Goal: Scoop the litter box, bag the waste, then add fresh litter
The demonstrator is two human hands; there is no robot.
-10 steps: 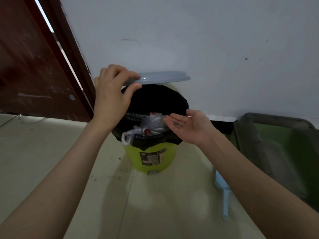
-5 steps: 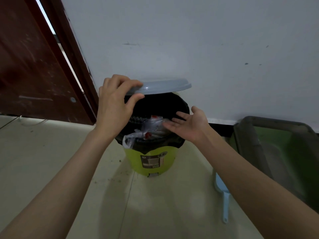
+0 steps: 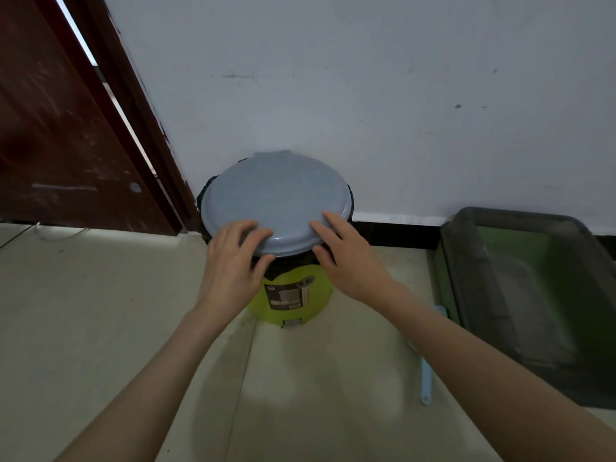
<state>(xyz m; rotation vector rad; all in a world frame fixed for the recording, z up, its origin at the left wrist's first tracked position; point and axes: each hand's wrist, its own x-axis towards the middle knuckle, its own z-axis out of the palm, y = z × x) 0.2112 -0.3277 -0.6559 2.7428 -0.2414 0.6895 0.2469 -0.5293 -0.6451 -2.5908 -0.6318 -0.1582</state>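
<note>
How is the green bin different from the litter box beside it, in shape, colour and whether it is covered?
The bin is round and bright lime green; the litter box is rectangular, darker green, with a grey rim. The bin is covered by a grey-blue lid, with the left hand and right hand on the lid's front edge; the litter box is open on top. The bin is lined with black; no such liner shows in the box. Both stand on the floor against the wall.

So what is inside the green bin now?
Cannot be seen: the grey lid covers the green bin, both hands on its front edge. Only the black liner shows.
</note>
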